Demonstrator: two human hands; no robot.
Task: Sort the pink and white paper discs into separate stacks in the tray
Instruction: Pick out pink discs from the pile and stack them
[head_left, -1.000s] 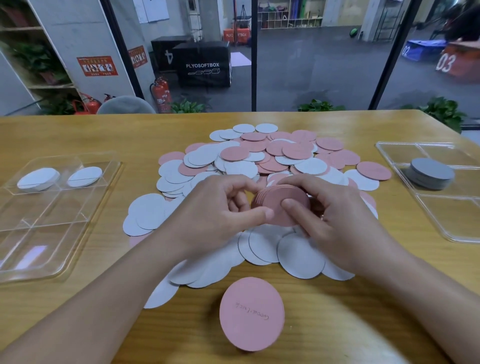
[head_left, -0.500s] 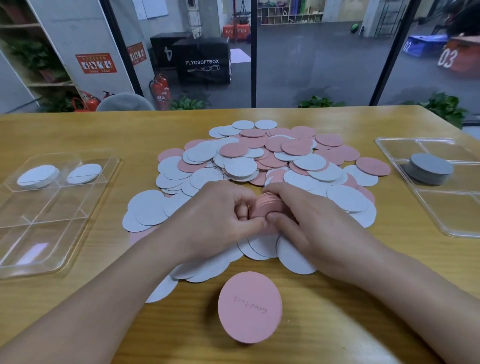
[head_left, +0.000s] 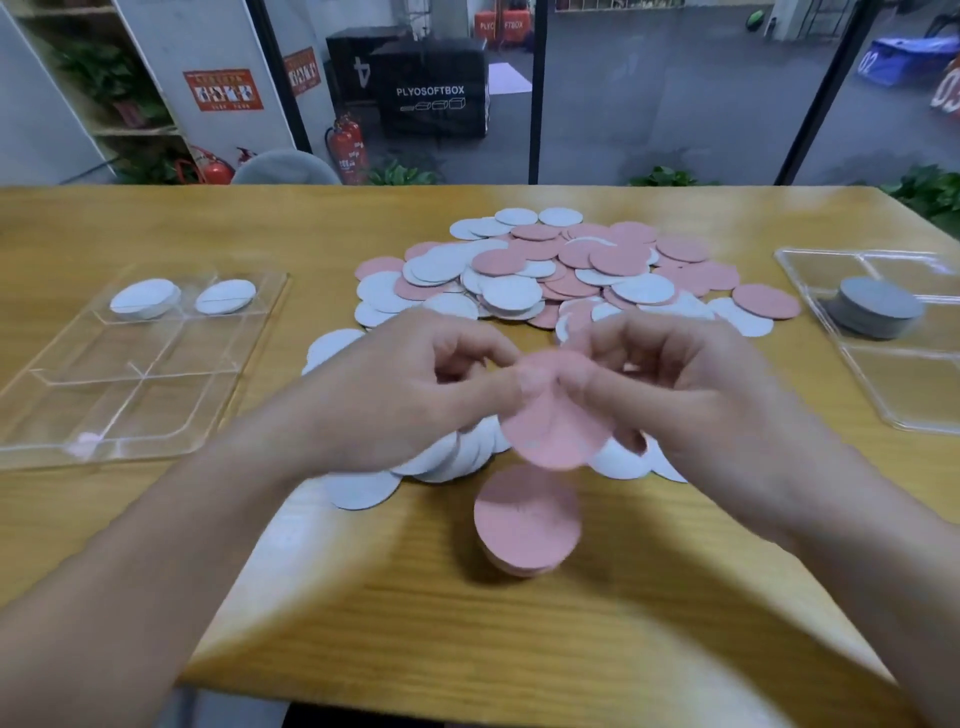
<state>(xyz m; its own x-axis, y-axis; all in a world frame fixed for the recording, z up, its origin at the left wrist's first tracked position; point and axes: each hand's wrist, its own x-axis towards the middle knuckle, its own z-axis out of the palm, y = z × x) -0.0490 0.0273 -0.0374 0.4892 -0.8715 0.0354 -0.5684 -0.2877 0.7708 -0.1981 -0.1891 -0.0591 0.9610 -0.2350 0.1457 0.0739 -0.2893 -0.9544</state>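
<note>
Nearest, a pink stack (head_left: 527, 522) sits on the wooden table (head_left: 519, 649). Above it, the left hand (head_left: 410, 384) and right hand (head_left: 675, 384) together pinch a pink disc (head_left: 556, 431), blurred. Beyond lies the mixed pile (head_left: 561, 275); 2 white stacks (head_left: 182, 299) occupy the left tray (head_left: 130, 384).

Even indoor light, motion-blurred hands, wide-angle edge distortion.

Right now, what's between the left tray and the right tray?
Head view: the loose pile of pink and white discs on the table, between the left tray and the right tray.
</note>
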